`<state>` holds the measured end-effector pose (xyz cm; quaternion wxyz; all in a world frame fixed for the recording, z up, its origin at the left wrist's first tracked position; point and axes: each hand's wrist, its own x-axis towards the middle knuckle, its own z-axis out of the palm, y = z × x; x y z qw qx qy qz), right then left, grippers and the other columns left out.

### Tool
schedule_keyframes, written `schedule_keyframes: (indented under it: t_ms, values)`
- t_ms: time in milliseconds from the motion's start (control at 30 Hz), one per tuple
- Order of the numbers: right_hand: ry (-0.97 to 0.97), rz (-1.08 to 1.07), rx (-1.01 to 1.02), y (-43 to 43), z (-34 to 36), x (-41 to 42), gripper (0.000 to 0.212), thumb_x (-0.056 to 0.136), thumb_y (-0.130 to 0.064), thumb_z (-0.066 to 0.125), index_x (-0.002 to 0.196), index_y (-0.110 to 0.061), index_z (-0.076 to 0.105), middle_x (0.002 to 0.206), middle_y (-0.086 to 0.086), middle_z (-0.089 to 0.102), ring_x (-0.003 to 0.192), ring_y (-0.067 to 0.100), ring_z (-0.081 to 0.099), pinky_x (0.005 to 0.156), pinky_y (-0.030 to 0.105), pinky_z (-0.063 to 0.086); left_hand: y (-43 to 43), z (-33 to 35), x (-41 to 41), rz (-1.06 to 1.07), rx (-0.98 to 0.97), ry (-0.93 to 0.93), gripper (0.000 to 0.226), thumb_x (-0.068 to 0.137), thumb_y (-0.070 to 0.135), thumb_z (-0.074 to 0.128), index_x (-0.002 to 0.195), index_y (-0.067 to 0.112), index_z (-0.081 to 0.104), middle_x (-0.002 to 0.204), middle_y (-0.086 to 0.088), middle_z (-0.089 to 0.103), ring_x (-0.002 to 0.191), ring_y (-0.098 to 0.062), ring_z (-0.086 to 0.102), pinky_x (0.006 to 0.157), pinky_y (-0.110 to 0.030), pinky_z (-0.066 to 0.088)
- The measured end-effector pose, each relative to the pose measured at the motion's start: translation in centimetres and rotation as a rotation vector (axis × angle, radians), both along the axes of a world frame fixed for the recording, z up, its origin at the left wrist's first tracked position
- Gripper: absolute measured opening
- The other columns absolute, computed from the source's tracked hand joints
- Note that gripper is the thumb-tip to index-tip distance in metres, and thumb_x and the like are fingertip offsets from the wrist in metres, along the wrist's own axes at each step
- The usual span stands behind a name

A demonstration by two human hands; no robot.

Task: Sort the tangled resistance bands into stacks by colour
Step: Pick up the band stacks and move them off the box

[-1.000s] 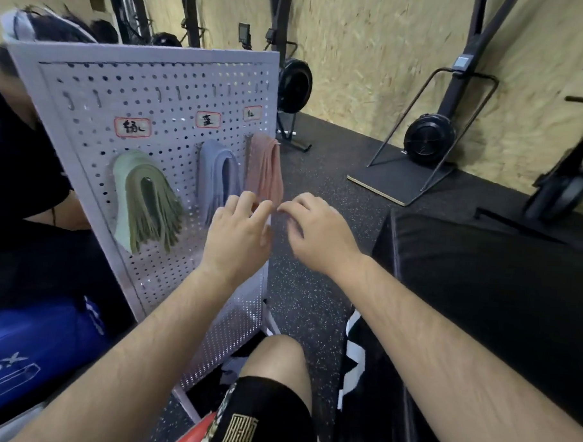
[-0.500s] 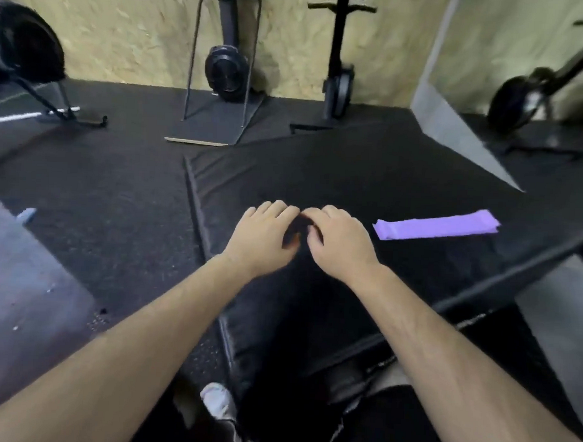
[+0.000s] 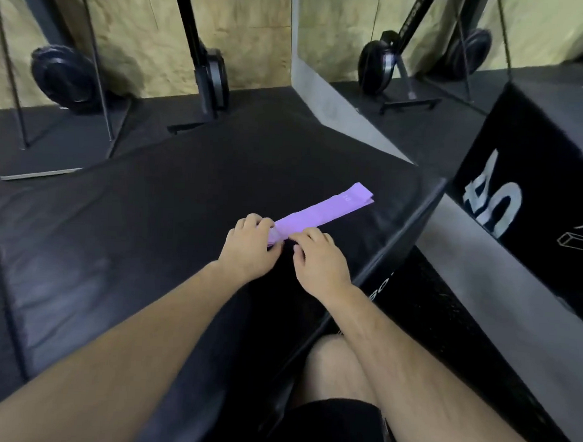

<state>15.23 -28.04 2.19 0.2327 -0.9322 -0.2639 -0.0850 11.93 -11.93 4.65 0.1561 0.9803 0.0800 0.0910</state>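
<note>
This is looking like a gym or training room. Exercise machines with black fan wheels are standing on metal frames along a chipboard wall, and dark rubber flooring is covering the ground. A wide black padded mat is carrying a purple resistance band, and a black padded jump box with large white print is standing at the right.

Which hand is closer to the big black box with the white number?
Right. The right hand, at the purple band's near end, is on the side toward the black box. The left hand grips that same end, farther from it.
</note>
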Motion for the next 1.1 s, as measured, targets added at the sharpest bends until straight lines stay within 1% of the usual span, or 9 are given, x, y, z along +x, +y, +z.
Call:
schedule_keyframes:
  t_ms: [133,367,467,600,700,800,900,967,1100]
  values:
    - [-0.092,-0.034,0.090,1.3,-1.5,1.3,0.025,0.100,-0.021,0.057,0.121,-0.014,0.068,0.112,0.002,0.063,0.090,0.026,0.058,0.064,0.041,0.055,0.2,-0.2,2.5,0.137,-0.026,0.112,0.040,0.101,0.035,0.045,0.136,0.014,0.049,0.136,-0.004,0.051,0.126,-0.027,0.046,0.099,-0.043,0.038]
    - [-0.156,0.007,0.081,2.1,-2.5,2.3,0.025,0.095,-0.017,0.058,0.118,-0.017,0.067,0.112,0.002,0.060,0.084,0.025,0.056,0.057,0.034,0.044,1.0,0.3,5.2,0.146,-0.074,0.312,0.040,0.095,0.042,0.060,0.120,0.011,0.056,0.123,-0.008,0.051,0.112,-0.030,0.050,0.087,-0.040,0.045]
    - [-0.153,0.020,0.090,2.0,-2.4,2.4,0.027,0.093,-0.015,0.061,0.119,-0.017,0.065,0.116,0.004,0.057,0.090,0.027,0.056,0.058,0.037,0.050,0.8,0.9,4.9,0.118,-0.095,0.306,0.037,0.096,0.043,0.061,0.116,0.013,0.055,0.118,-0.007,0.045,0.108,-0.028,0.047,0.088,-0.040,0.045]
    - [-0.251,0.031,-0.012,1.9,-0.7,3.3,0.051,0.087,-0.010,0.062,0.137,-0.018,0.059,0.142,0.005,0.053,0.117,0.030,0.052,0.089,0.042,0.051,0.7,1.4,3.2,0.010,-0.116,0.208,0.011,0.095,0.013,0.053,0.103,0.017,0.048,0.101,0.002,0.055,0.089,-0.019,0.052,0.076,-0.033,0.040]
    - [-0.115,0.209,-0.095,2.3,1.9,3.9,0.063,0.088,-0.012,0.053,0.150,-0.023,0.046,0.153,-0.003,0.047,0.147,0.022,0.032,0.116,0.043,0.028,2.0,2.1,1.1,-0.038,-0.134,0.161,0.019,0.091,0.002,0.049,0.094,0.020,0.045,0.093,0.002,0.055,0.082,-0.021,0.056,0.067,-0.033,0.043]
    - [0.073,0.384,-0.231,3.6,4.7,4.1,0.049,0.091,-0.022,0.050,0.140,-0.028,0.054,0.136,-0.008,0.059,0.143,0.013,0.039,0.125,0.040,0.008,4.2,2.9,-1.9,-0.034,-0.105,0.112,0.024,0.089,-0.003,0.047,0.093,0.020,0.047,0.092,0.004,0.053,0.083,-0.020,0.053,0.067,-0.031,0.041]
    - [0.080,0.481,-0.412,6.1,6.6,3.0,0.022,0.094,-0.030,0.051,0.109,-0.027,0.066,0.105,-0.006,0.056,0.108,0.020,0.054,0.118,0.039,0.026,7.0,3.7,-5.7,0.001,-0.096,0.084,0.027,0.088,-0.006,0.046,0.092,0.021,0.046,0.092,0.005,0.050,0.082,-0.016,0.049,0.063,-0.027,0.037]
    - [0.193,0.502,-0.463,8.0,7.2,1.6,0.010,0.094,-0.033,0.053,0.092,-0.029,0.061,0.100,-0.007,0.049,0.099,0.023,0.054,0.098,0.039,0.043,9.3,4.2,-8.4,0.048,-0.090,0.072,0.028,0.087,-0.007,0.047,0.091,0.021,0.046,0.091,0.007,0.050,0.080,-0.013,0.048,0.059,-0.025,0.035]
    - [0.334,0.545,-0.410,11.9,7.5,-1.9,0.015,0.093,-0.035,0.059,0.080,-0.031,0.054,0.091,-0.008,0.056,0.084,0.018,0.056,0.072,0.033,0.046,14.5,4.7,-14.3,0.169,-0.088,0.079,0.027,0.085,-0.006,0.049,0.091,0.020,0.047,0.091,0.006,0.053,0.081,-0.017,0.053,0.058,-0.026,0.040]
